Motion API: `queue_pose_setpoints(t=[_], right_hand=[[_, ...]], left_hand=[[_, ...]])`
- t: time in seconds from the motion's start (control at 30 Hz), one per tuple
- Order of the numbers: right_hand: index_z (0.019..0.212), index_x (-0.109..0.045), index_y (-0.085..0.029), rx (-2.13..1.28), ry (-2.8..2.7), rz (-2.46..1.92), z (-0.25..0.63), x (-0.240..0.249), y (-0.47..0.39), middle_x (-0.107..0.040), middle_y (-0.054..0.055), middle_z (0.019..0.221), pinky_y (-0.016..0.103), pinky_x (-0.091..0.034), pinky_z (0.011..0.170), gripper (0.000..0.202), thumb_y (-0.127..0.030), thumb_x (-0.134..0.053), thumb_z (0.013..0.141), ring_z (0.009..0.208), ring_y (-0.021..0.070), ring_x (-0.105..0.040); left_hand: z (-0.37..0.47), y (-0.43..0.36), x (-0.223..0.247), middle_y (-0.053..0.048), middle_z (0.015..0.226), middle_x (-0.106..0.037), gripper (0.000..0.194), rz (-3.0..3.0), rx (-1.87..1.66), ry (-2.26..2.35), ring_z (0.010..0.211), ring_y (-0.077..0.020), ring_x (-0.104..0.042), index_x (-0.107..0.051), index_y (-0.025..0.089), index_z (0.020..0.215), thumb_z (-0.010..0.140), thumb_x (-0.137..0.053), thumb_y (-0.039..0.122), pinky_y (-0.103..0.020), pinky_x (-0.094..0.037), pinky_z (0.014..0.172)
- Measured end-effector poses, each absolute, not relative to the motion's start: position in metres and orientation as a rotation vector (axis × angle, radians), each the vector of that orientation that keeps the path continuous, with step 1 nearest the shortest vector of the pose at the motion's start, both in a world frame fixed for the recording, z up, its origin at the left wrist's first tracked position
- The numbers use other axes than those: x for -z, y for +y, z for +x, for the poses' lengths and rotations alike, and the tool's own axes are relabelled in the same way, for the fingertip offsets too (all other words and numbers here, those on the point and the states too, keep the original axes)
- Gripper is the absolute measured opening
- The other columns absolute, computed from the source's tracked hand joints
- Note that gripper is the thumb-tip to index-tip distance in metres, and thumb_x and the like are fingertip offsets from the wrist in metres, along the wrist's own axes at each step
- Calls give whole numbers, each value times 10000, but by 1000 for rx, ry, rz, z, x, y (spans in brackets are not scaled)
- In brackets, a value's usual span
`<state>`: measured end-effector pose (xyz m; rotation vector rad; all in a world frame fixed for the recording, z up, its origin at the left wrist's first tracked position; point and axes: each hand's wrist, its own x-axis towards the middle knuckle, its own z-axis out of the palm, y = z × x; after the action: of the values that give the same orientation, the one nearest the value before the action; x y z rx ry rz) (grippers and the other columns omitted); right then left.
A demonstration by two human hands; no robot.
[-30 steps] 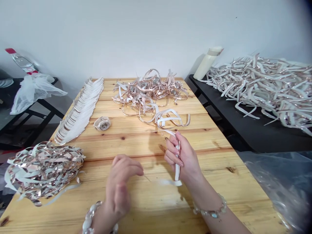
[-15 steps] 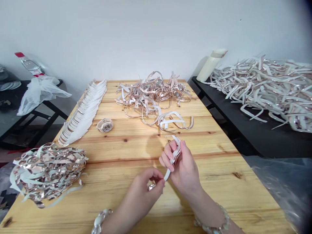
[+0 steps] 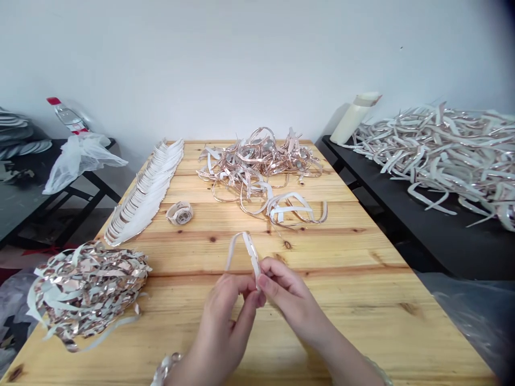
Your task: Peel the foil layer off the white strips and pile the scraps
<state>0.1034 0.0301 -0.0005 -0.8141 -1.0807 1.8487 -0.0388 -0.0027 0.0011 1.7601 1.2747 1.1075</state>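
Note:
A narrow white strip [image 3: 250,252] rises from between my fingers and bends over to the left above the wooden table [image 3: 362,300]. My left hand [image 3: 231,316] pinches its lower end between thumb and fingers. Right beside it, my right hand [image 3: 284,295] grips the same end with thumb and forefinger, and the fingertips of both hands meet. Beyond the hands lies a loose tangle of white and rose-gold strips [image 3: 257,161]. A small rolled coil [image 3: 180,213] sits to the left of the strip.
Overlapping white strips [image 3: 147,193] line the table's left side, with a shiny bundle [image 3: 90,289] nearer me. The right black table [image 3: 422,230] holds a big strip pile [image 3: 454,155] and a cream roll [image 3: 354,119]. A bottle [image 3: 69,117] and white plastic bag [image 3: 82,155] are left.
My right hand has moved left and down to meet my left hand. The strip, earlier gathered in my right hand, now stands out above the fingers in a bend. The view has shifted slightly.

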Motion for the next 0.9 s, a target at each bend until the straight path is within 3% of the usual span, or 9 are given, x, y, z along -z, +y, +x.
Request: queue_pose_setpoints(t=[0.13, 0.3, 0.5, 0.9], right_hand=[[612, -505, -150, -2047, -843, -754, 105, 1, 31, -405, -41, 534, 219, -247, 485, 344, -381, -698, 776, 494, 69, -335], [554, -453, -147, -2187, -632, -790, 102, 3, 32, -306, -64, 487, 221, -117, 450, 356, -309, -722, 722, 446, 42, -209], [574, -502, -136, -2136, -584, -691, 98, 8, 29, -322, -55, 513, 205, -139, 438, 319, -286, -732, 737, 460, 46, -213], [620, -572, -131, -2160, -642, -492, 96, 29, 31, -342, -42, 510, 202, -173, 443, 248, -281, -705, 766, 464, 57, -227]], left_hand=[[-41, 0, 1, -14, 738, -646, 156, 2286, -1221, 1174, 662, -133, -546, -535, 167, 894, 874, -452, 36, -267, -403, 674], [-46, 5, 4, -16, 754, -669, 169, 2570, -1247, 1190, 646, -137, -532, -554, 155, 920, 855, -469, 25, -291, -384, 702], [-49, 7, -1, 1, 760, -678, 112, 2599, -1180, 1366, 685, -136, -569, -559, 174, 915, 859, -503, 94, -305, -378, 717], [-58, 8, -16, 2, 946, -697, 75, 2638, -1260, 1528, 869, -126, -624, -565, 191, 937, 865, -559, 169, -306, -408, 902]])
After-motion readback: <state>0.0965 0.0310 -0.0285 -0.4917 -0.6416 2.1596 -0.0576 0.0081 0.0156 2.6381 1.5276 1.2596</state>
